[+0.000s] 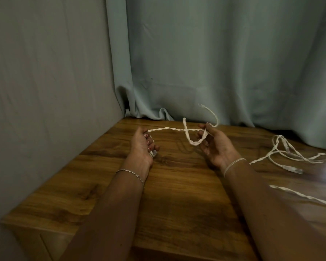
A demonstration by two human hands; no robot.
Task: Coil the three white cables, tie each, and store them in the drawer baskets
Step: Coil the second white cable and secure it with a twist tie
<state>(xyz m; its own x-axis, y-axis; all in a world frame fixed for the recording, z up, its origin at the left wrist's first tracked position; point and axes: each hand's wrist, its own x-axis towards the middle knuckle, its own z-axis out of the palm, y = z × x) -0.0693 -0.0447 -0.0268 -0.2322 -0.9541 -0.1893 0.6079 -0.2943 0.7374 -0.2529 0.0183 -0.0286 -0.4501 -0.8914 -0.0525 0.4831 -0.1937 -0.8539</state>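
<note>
A twisted white cable (169,129) stretches in the air between my hands above the wooden table (177,185). My left hand (143,146) grips one end of it, with a clear plug showing under the curled fingers. My right hand (215,146) pinches the cable near its other end, where it forms a loop hanging below the fingers and a free tail curving up toward the curtain. More white cables (282,153) with clear plugs lie loose on the table to the right. One more twisted strand (305,196) lies nearer me at the right edge.
A grey wall (45,91) closes the left side and a pale curtain (215,63) hangs behind the table. The table's front edge and a drawer front (51,243) show at the lower left. A pale band sits on my right wrist.
</note>
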